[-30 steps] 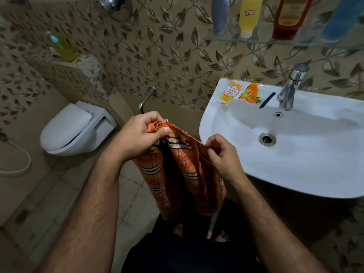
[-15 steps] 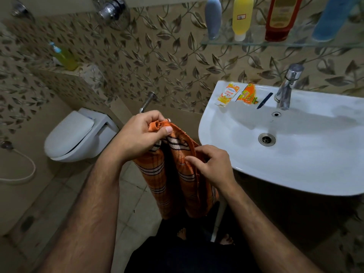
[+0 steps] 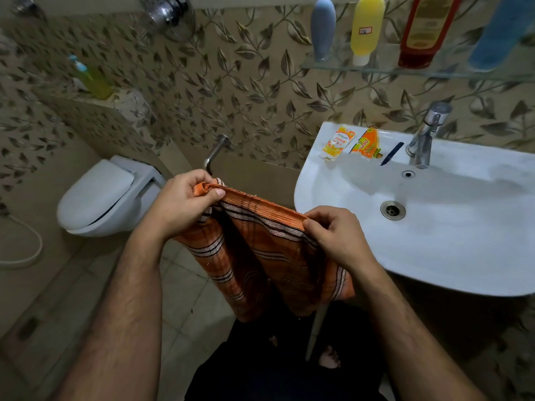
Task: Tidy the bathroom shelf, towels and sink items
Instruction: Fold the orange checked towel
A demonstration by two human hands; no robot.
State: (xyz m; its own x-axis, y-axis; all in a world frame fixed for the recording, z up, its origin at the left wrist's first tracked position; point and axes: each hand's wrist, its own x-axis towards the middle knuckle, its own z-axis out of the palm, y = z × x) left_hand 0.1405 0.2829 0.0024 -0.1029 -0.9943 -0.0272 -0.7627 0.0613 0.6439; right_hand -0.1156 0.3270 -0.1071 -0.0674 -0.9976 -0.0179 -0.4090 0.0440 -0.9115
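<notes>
Head view: the left hand (image 3: 185, 204) pinches one top corner of the orange striped towel (image 3: 260, 253), and the right hand (image 3: 335, 235), lower on the cloth half a second ago, now pinches the other, stretching the hem taut beside the sink (image 3: 434, 256). Folding or hanging probably comes next. At the sink's back edge lie two sachets; one (image 3: 337, 141) reads "Centrum".
</notes>
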